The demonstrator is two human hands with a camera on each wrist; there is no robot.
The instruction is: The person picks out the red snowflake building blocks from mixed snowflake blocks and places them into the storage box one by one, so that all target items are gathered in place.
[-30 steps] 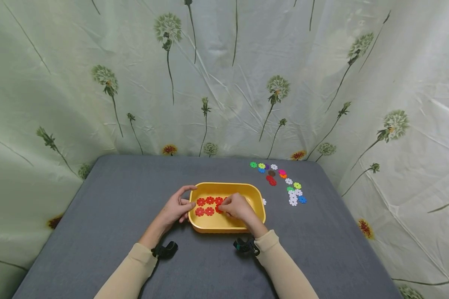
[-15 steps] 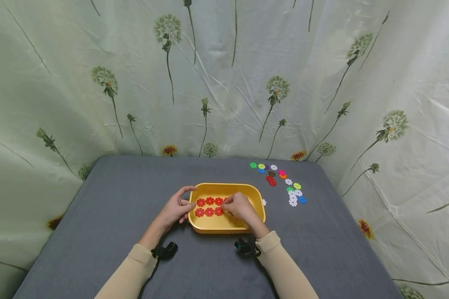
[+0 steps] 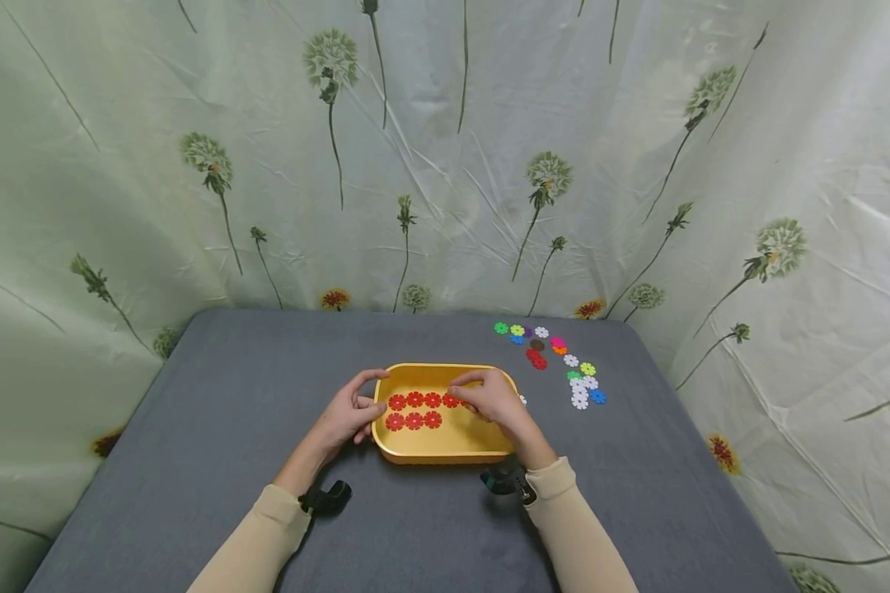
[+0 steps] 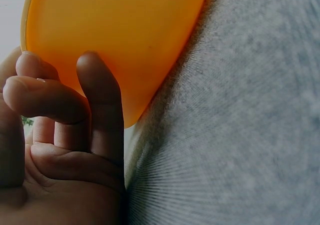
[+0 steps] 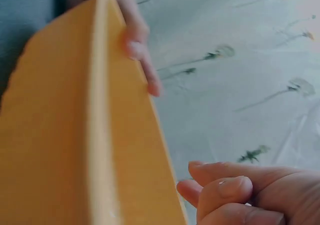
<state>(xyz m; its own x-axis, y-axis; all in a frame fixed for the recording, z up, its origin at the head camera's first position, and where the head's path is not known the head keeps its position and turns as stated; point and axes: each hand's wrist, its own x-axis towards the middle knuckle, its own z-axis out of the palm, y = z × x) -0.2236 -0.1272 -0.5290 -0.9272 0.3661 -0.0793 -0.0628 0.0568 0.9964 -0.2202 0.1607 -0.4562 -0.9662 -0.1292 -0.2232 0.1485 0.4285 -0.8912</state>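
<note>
A yellow plastic tray rests on the grey cloth, with several red flower-shaped discs lying flat in two rows on its floor. My left hand grips the tray's left rim, thumb on the inner side and other fingers outside. The left wrist view shows those fingers against the orange-looking wall. Over the tray's right half hovers my right hand, fingers loosely bent, with no disc visible in them. It partly covers the right end of the upper row. In the right wrist view, the right hand appears beyond the tray wall.
Loose flower discs in several colours lie on the cloth at the back right, among them red discs, white discs and a blue disc. A white disc peeks out beside the tray's right end. A floral curtain hangs behind.
My right hand has let go of the last red disc in the lower row and moved up and to the right. The left hand and tray have stayed put.
</note>
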